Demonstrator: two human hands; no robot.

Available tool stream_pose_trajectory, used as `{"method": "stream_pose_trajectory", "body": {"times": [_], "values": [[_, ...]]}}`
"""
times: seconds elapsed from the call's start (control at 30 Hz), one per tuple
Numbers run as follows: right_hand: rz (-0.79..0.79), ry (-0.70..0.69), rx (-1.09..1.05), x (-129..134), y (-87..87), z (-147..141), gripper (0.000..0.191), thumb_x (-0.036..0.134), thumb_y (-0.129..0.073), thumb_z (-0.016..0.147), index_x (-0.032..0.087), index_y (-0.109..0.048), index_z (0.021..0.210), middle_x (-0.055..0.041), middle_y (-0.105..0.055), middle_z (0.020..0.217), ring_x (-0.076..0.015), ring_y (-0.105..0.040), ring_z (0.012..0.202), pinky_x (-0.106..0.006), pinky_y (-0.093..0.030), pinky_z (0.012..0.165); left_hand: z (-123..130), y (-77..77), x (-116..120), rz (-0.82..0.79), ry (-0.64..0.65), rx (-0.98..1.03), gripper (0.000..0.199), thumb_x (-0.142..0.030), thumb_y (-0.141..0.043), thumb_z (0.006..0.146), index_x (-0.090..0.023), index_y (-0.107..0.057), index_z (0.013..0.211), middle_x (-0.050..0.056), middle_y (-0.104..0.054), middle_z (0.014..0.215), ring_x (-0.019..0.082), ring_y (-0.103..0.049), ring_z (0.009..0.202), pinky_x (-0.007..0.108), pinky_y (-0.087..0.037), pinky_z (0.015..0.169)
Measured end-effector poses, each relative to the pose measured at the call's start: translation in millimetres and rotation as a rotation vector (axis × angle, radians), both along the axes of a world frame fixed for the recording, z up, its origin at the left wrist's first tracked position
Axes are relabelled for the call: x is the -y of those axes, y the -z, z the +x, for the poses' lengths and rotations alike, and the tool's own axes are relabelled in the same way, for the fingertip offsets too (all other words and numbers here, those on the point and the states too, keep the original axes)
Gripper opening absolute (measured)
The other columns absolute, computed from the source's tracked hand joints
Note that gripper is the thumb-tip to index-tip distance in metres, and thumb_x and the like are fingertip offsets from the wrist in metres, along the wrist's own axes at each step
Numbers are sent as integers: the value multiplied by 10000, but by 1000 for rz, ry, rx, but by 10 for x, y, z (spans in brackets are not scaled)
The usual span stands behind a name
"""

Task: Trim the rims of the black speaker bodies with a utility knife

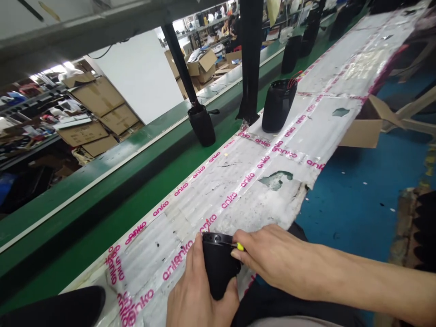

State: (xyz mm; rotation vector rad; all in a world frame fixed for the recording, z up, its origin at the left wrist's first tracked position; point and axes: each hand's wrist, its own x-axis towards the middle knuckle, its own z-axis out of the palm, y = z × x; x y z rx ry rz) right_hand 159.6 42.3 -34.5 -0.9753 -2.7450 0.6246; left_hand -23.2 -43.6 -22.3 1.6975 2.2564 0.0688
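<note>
My left hand (195, 290) is wrapped around a black, cylinder-shaped speaker body (220, 268), held tilted just above the covered bench. Its dark rim, with several small holes, faces up, and a red wire sticks out at the rim's far side. At the right of that rim, my right hand (269, 252) pinches a small thin tool with a bright yellow end (240, 246). The tool's kind cannot be made out, and the fingers hide part of it.
Another black speaker body (277, 106) with red wires stands farther along the white taped bench cover (204, 195). One with a strap (202, 125) sits on the green conveyor (150, 177). A black post (251, 59) rises beside the bench. A dark rounded object (68, 306) lies lower left; a cardboard box (363, 127) is at right.
</note>
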Motion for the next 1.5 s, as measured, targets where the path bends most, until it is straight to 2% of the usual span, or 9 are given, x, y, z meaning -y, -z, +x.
{"method": "stream_pose_trajectory", "body": {"times": [0.17, 0.3, 0.57, 0.8, 0.97, 1.17, 1.3, 1.43, 1.5], "values": [[9, -31, 37, -52, -104, -55, 201, 307, -416, 1041, 199, -523, 909, -21, -638, 678, -226, -623, 587, -318, -251, 528, 61, -2, 4, -13, -3, -47, 831, -350, -523, 839, -110, -200, 1565, 167, -425, 1556, 340, -643, 1195, 412, -582, 840], [-36, -46, 97, -68, -113, -62, 185, 295, -437, 1032, 198, -534, 909, -27, -644, 682, -231, -629, 587, -315, -245, 520, 87, 3, 11, -3, -4, -63, 837, -346, -544, 832, -101, -218, 1562, 169, -421, 1557, 344, -646, 1186, 430, -586, 841], [45, -72, 85, -80, -75, -46, 161, 273, -460, 1020, 206, -520, 886, -7, -618, 629, -210, -600, 530, -316, -207, 502, 154, -55, -29, -62, -40, -65, 838, -338, -561, 810, -103, -253, 1553, 170, -414, 1561, 366, -637, 1197, 464, -590, 843], [122, -163, 110, -148, -163, -46, 117, 271, -502, 1003, 217, -535, 904, 3, -616, 630, -217, -585, 505, -334, -191, 485, 165, -31, -41, -79, -48, -65, 858, -372, -548, 807, -132, -224, 1564, 167, -421, 1556, 344, -637, 1207, 475, -597, 856], [114, -203, 159, -191, -224, -80, 43, 219, -594, 925, 206, -562, 899, -9, -628, 660, -217, -600, 517, -351, -193, 478, 208, -34, -63, -111, -41, -129, 849, -344, -527, 795, -89, -238, 1552, 194, -455, 1526, 361, -663, 1160, 499, -614, 787], [-28, -77, 81, -120, -40, -54, 157, 309, -467, 1025, 207, -552, 942, -4, -657, 675, -215, -628, 559, -330, -235, 505, 174, -15, -34, -40, -19, -144, 823, -348, -534, 831, -73, -234, 1547, 184, -430, 1546, 343, -654, 1183, 471, -616, 801], [-87, 61, -38, -71, -45, 37, 235, 327, -340, 1077, 192, -533, 1074, -22, -683, 795, -219, -665, 672, -316, -322, 568, 191, -27, -12, 10, -11, -172, 796, -335, -556, 851, -78, -254, 1541, 183, -461, 1527, 341, -683, 1125, 454, -613, 780], [-31, 4, 28, -48, -75, 111, 222, 334, -367, 1066, 200, -515, 970, -8, -628, 690, -221, -625, 598, -314, -266, 530, 286, -49, -18, 32, 21, -268, 793, -313, -583, 852, -101, -266, 1547, 172, -455, 1535, 317, -682, 1119, 414, -619, 773], [34, -15, 22, -27, -53, 115, 195, 315, -378, 1061, 202, -508, 970, -7, -625, 688, -218, -614, 588, -315, -247, 530, 322, -29, -21, 39, 44, -334, 788, -307, -575, 857, -74, -265, 1544, 182, -461, 1529, 311, -654, 1164, 386, -619, 775]]}}
